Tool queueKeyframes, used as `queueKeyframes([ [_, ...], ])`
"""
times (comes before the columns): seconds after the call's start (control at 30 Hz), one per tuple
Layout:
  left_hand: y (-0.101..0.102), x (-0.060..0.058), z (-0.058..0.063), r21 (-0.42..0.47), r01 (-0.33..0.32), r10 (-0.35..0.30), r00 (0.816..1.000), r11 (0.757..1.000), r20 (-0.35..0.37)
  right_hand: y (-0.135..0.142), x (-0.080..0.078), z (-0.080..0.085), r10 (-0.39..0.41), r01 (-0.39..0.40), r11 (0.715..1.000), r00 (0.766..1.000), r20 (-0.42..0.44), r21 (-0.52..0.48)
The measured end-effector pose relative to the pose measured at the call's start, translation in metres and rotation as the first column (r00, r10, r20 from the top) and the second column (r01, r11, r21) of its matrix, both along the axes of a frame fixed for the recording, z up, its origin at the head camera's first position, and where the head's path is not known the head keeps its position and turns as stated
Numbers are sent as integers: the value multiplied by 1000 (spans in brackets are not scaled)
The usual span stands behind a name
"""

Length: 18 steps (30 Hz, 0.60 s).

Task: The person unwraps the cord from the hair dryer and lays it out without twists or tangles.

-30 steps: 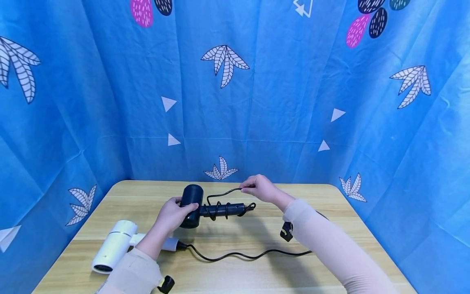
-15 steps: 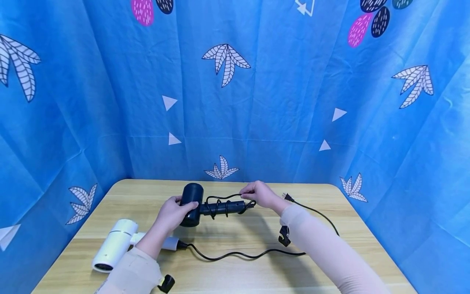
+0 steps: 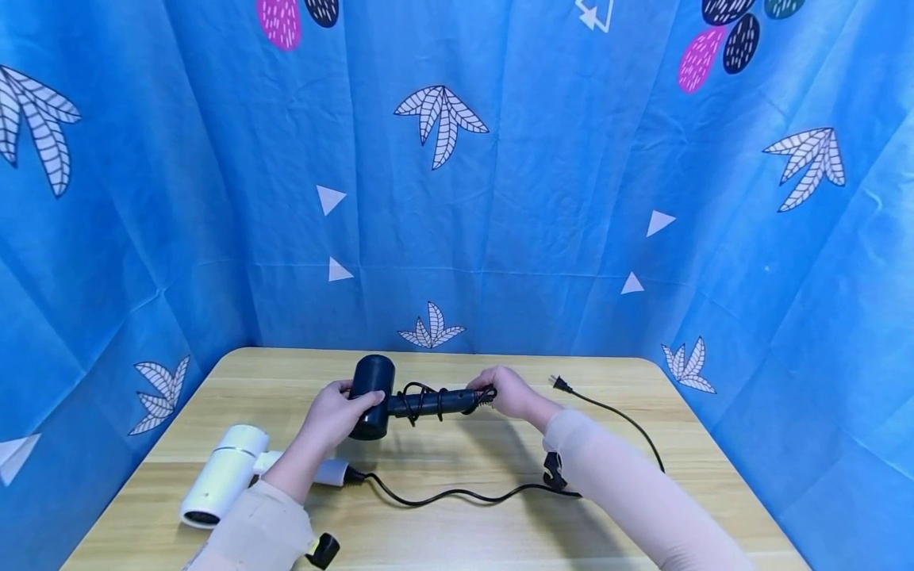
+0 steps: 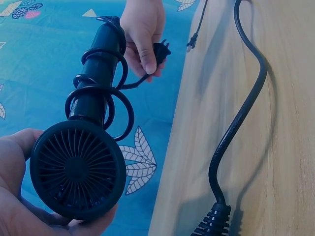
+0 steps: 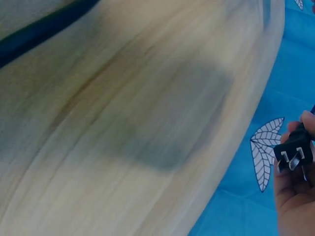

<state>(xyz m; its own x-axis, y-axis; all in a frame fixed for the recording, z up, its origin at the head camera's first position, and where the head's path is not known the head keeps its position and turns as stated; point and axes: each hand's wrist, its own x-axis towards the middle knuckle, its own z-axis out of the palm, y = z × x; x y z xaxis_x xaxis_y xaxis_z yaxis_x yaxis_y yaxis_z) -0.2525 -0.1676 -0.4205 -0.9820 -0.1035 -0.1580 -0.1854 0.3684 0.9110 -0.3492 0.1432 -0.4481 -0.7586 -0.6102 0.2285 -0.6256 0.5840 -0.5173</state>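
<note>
My left hand (image 3: pixel 336 414) grips the barrel of a black hair dryer (image 3: pixel 373 381), thumb across its near side, holding it above the table. The dryer's handle (image 3: pixel 435 403) points right, with its black cord (image 4: pixel 129 110) wound around it in loose loops. Close to the handle's end, my right hand (image 3: pixel 508 394) pinches the cord's plug end; in the right wrist view the plug (image 5: pixel 294 150) shows its metal prongs. A round slotted grille (image 4: pixel 78 169) on the dryer faces the left wrist camera.
A white hair dryer (image 3: pixel 221 480) lies at the table's left, partly behind my left forearm. Its black cord (image 3: pixel 485 499) snakes right across the wooden table (image 3: pixel 457 539), passes under my right arm, and ends in a plug (image 3: pixel 560 384) at the back right. Blue patterned cloth (image 3: pixel 457 214) surrounds the table.
My right hand has moved down toward the handle's end, bringing the cord closer against the handle. The plug on the table has come into sight. My left hand keeps its hold.
</note>
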Motion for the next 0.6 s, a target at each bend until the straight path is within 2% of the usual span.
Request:
queueKeyframes([
  [0.2,-3,-1,-1,8,-5,5,1000,1000,-3,0,3,-6,-72,70,997,993,92,25],
  [0.3,-4,-1,-1,13,-8,8,1000,1000,-2,1,5,-8,-76,71,996,988,131,49],
  [0.43,-7,-1,0,20,-12,12,1000,1000,-3,3,9,-12,-7,-3,996,993,118,87],
  [0.6,-10,-1,0,12,-17,17,1000,1000,-2,2,13,-14,95,-98,988,995,27,119],
])
